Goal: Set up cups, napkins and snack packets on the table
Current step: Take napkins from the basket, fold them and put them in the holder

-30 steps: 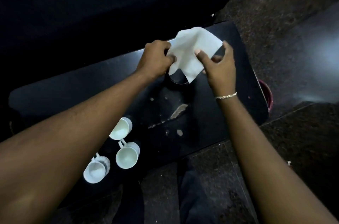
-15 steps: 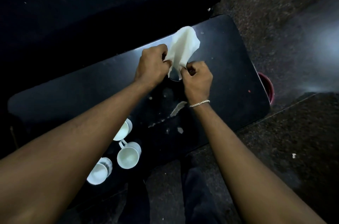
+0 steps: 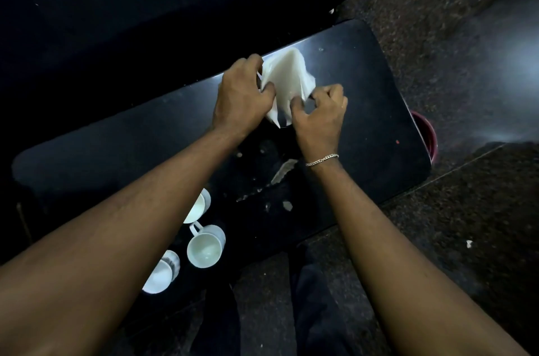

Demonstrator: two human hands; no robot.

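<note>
Left hand (image 3: 243, 96) pinches left edge of white napkin (image 3: 287, 80); right hand (image 3: 319, 113) pinches its lower right edge. Napkin held folded, centre of frame, above black table (image 3: 376, 110). Chain bracelet (image 3: 322, 159) on right wrist. Three white cups (image 3: 204, 247) clustered lower left on table, partly hidden by left forearm. Pale scuffs on tabletop below hands. Red bucket (image 3: 427, 134) at table's right edge, on speckled floor (image 3: 437, 20).
</note>
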